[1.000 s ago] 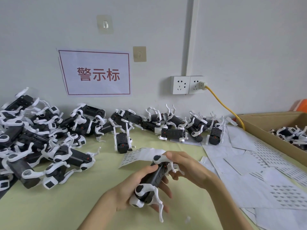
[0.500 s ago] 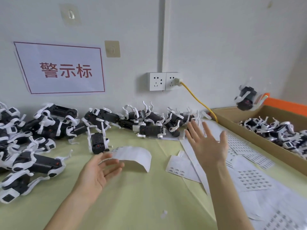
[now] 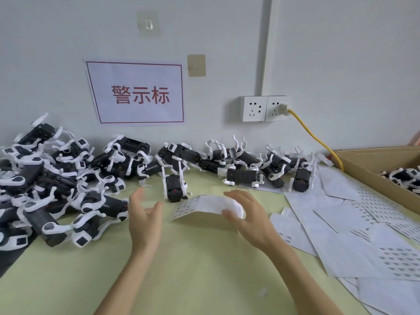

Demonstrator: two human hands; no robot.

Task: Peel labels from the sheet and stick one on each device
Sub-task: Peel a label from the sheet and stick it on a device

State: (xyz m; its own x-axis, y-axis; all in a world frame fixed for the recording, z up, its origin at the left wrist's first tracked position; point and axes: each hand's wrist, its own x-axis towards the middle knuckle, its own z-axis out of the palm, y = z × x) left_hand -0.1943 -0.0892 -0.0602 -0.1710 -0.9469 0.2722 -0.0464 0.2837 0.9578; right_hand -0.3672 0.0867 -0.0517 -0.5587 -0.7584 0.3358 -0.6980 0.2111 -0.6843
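A curled white label sheet (image 3: pixel 200 205) lies on the yellow-green table (image 3: pixel 193 269), printed side up. My right hand (image 3: pixel 250 217) is at its right end, fingers curved loosely over the curl and thumb under it; motion blur hides whether it touches. My left hand (image 3: pixel 145 214) hovers just left of the sheet, fingers spread and holding nothing. Black-and-white devices are heaped in a pile (image 3: pixel 45 189) at the left and in a row along the wall (image 3: pixel 227 162). One device (image 3: pixel 173 187) stands just behind the sheet.
A cardboard box (image 3: pixel 363 169) at the right holds more devices (image 3: pixel 404 176). Several loose backing sheets (image 3: pixel 341 223) cover the table's right side. A yellow cable (image 3: pixel 318 142) runs from the wall socket (image 3: pixel 264 109) down behind the box.
A second ago both hands held a device; half a second ago it was in the air above the box and both hands were open. Both hands have since come in beside the label sheet.
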